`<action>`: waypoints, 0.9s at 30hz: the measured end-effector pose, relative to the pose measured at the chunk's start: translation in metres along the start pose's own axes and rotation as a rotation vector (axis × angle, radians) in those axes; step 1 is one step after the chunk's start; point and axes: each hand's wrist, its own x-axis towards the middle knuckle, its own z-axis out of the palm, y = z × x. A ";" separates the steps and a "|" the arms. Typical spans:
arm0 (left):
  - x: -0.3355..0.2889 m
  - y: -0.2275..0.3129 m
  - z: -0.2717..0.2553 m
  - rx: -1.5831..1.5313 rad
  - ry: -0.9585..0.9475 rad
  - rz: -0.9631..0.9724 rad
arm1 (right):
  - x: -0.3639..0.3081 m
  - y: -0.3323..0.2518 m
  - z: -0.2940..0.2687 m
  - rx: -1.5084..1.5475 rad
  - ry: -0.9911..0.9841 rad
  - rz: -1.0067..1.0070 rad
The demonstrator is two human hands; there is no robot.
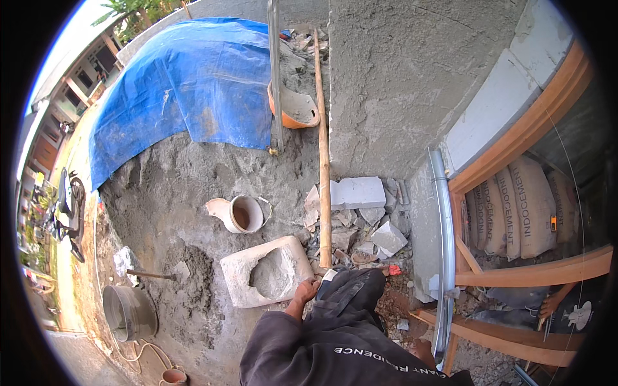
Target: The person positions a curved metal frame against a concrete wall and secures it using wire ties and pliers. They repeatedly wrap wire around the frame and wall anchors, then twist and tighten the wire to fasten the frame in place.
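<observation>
An opened cement sack (233, 278), torn on top with grey powder showing, lies on the sand in front of me. My left hand (307, 291) is at its near right corner, fingers curled against the edge. Just right of that hand, a small whitish thing (329, 275) shows beside my bent, dark-trousered leg; I cannot make out what it is. Low on my right side, partly hidden by my dark sleeve, is my right hand (423, 352), its fingers not clear. Beyond the sack a pale bucket (256, 204) lies on its side on the sand.
A blue tarp (193, 83) covers the sand heap. A bamboo pole (324, 161) runs past broken blocks (389, 238). A hoe (152, 275) and grey tub (131, 313) are left. Behind a wooden frame (534, 277), stacked sacks (508, 206) and another person's hand (552, 302) show.
</observation>
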 end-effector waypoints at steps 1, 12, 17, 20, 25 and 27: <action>-0.001 -0.013 0.005 -0.009 0.004 -0.005 | -0.005 -0.016 -0.003 -0.033 0.040 0.013; -0.082 -0.119 -0.009 0.055 0.044 -0.285 | 0.009 -0.115 0.033 -0.190 -0.004 -0.368; -0.080 -0.133 -0.016 0.092 0.061 -0.257 | -0.006 -0.100 0.067 -0.268 -0.066 -0.268; -0.067 -0.127 -0.022 0.068 0.037 -0.206 | -0.011 -0.071 0.067 -0.265 -0.086 -0.309; -0.027 -0.096 -0.028 0.074 -0.003 -0.105 | -0.031 -0.029 0.052 -0.117 0.036 -0.273; -0.013 -0.085 -0.029 0.056 -0.038 -0.069 | -0.037 -0.011 0.044 -0.055 0.081 -0.172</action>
